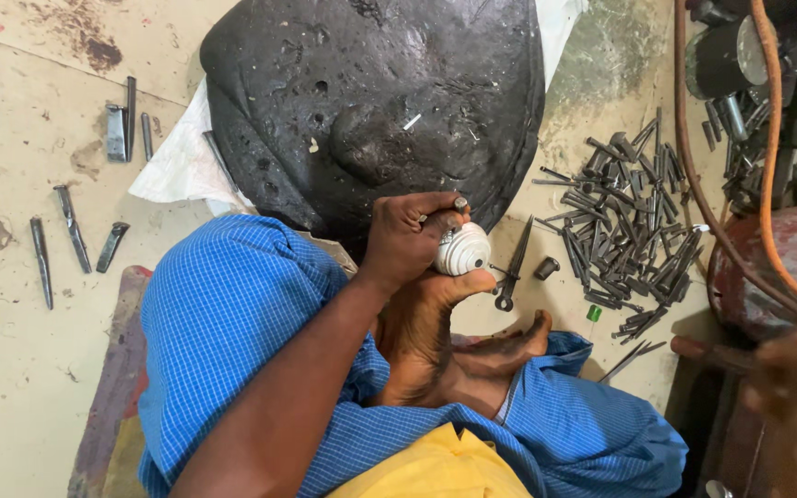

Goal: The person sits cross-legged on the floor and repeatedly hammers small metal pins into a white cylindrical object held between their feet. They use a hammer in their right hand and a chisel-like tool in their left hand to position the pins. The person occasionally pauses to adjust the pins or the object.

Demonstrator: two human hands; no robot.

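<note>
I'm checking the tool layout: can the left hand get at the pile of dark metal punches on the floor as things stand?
Probably not right away: the left hand grips a small tool against the white ribbed piece. Otherwise, the floor towards the pile of punches looks open.

I see a pale, stained floor (29,369) carrying everything. On it rests a big black pitch-like dome (371,101) over a white cloth (182,166). A heap of dark metal punches (634,231) lies to one side, with small pliers (512,267) near it. More loose chisels (71,231) lie scattered well apart on the other side
</note>
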